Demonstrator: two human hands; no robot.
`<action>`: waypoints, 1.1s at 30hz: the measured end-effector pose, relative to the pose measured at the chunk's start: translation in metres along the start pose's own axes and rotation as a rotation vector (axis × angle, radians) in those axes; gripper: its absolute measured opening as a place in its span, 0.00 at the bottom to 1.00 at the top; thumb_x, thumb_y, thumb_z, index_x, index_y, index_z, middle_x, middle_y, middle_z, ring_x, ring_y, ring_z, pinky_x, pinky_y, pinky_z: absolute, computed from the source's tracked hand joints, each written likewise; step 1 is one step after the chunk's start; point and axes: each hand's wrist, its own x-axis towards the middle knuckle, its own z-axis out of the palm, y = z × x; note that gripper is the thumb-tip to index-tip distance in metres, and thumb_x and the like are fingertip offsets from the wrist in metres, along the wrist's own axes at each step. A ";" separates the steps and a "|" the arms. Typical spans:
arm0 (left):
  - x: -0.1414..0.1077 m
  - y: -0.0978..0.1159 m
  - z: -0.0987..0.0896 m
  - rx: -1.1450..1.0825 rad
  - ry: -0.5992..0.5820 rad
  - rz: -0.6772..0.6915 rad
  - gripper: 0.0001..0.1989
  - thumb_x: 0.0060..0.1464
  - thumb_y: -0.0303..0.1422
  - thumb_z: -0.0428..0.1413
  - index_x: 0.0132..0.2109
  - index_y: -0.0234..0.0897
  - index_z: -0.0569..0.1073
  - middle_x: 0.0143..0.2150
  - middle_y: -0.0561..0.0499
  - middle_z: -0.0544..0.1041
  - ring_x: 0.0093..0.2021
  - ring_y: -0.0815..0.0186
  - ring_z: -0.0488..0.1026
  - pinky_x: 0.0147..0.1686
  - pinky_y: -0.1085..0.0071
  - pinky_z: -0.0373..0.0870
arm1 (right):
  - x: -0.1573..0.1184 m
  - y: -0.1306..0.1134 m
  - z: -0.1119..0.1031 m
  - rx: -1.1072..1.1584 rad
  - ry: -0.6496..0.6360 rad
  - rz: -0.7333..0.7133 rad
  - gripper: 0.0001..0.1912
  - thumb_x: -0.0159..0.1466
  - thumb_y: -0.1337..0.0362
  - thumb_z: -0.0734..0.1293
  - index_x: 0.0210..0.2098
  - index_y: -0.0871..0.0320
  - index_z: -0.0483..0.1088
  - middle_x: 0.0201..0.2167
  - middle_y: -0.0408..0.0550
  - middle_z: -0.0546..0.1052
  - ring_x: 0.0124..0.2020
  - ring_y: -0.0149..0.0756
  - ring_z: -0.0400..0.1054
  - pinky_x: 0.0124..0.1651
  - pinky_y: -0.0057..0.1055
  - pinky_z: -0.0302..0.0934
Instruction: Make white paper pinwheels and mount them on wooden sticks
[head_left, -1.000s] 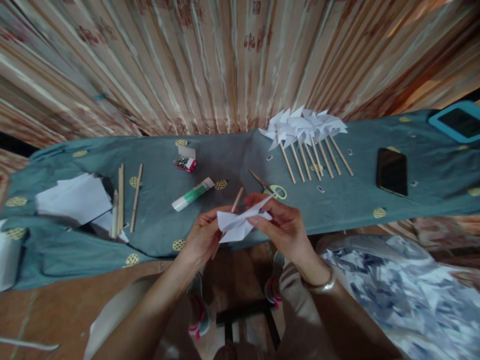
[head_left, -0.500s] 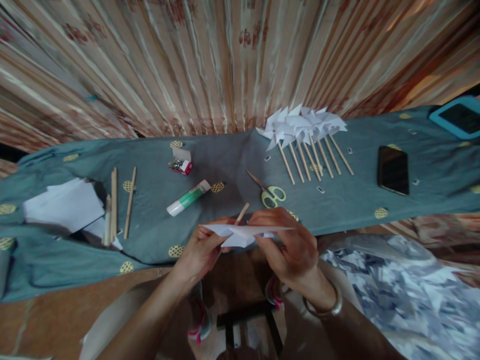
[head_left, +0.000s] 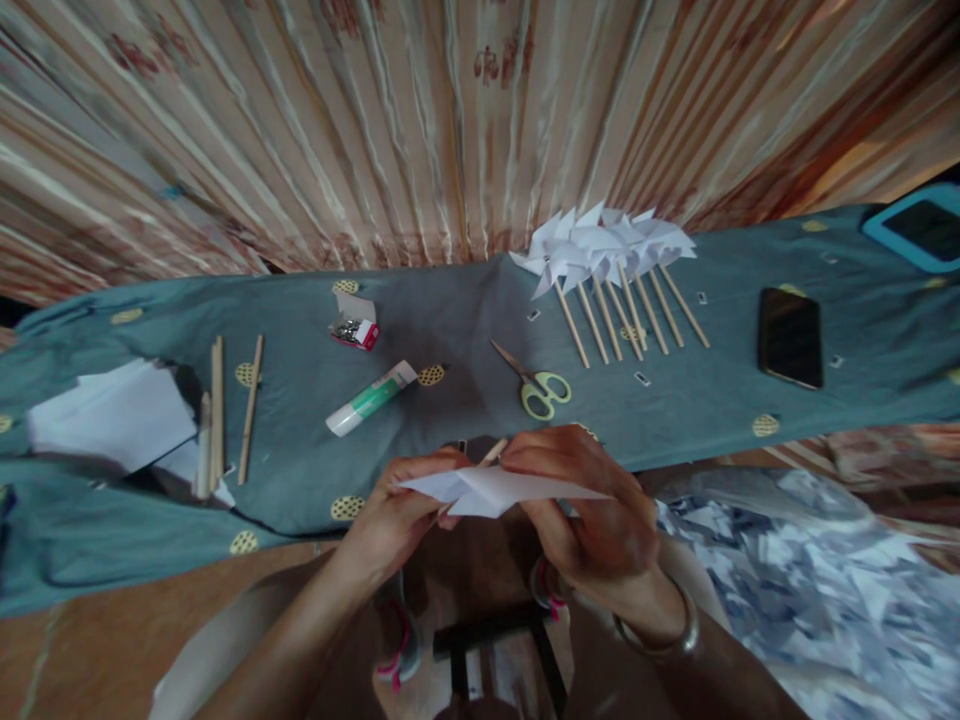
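Note:
Just off the table's front edge, a white paper pinwheel (head_left: 499, 490) is held between my two hands, seen nearly edge-on. A thin wooden stick (head_left: 493, 453) pokes out behind its folded paper. My left hand (head_left: 394, 515) is closed on the pinwheel's left side, thumb over the stick, whose lower part is mostly hidden. Bent around the right side of the paper is my right hand (head_left: 600, 515), its fingertips partly behind the pinwheel. Scissors (head_left: 538, 388) with light green handles lie beyond the hands, beside a green and white glue stick (head_left: 373, 398).
Finished pinwheels (head_left: 607, 255) lie in a row at the back right. A small open box of metal pins (head_left: 355, 328), loose wooden sticks (head_left: 217, 410) and paper sheets (head_left: 112, 415) are on the left. Right are a phone (head_left: 790, 337) and a bag of paper scraps (head_left: 832, 580).
Both hands and the pinwheel have come slightly nearer to me, and the right hand has shifted a little right. Less of the stick shows above the paper. The view has shifted slightly.

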 end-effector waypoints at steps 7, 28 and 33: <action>-0.001 -0.001 -0.002 -0.001 -0.003 -0.034 0.09 0.42 0.35 0.67 0.26 0.32 0.79 0.23 0.54 0.67 0.21 0.74 0.60 0.22 0.75 0.53 | -0.002 0.002 0.001 0.029 0.011 0.002 0.15 0.63 0.79 0.65 0.46 0.60 0.70 0.37 0.51 0.80 0.41 0.36 0.75 0.45 0.35 0.73; 0.001 0.005 0.004 0.038 0.022 -0.012 0.15 0.40 0.38 0.69 0.20 0.32 0.75 0.22 0.54 0.67 0.20 0.74 0.61 0.20 0.76 0.56 | -0.006 0.004 0.001 0.037 -0.007 0.023 0.17 0.62 0.80 0.65 0.48 0.58 0.69 0.39 0.50 0.80 0.42 0.35 0.75 0.45 0.37 0.73; 0.000 0.005 0.005 0.043 0.019 -0.017 0.15 0.40 0.39 0.69 0.21 0.32 0.76 0.22 0.54 0.67 0.21 0.74 0.60 0.21 0.76 0.56 | -0.006 0.003 0.002 0.072 -0.006 0.048 0.15 0.62 0.80 0.64 0.45 0.59 0.69 0.38 0.49 0.80 0.42 0.34 0.75 0.46 0.35 0.71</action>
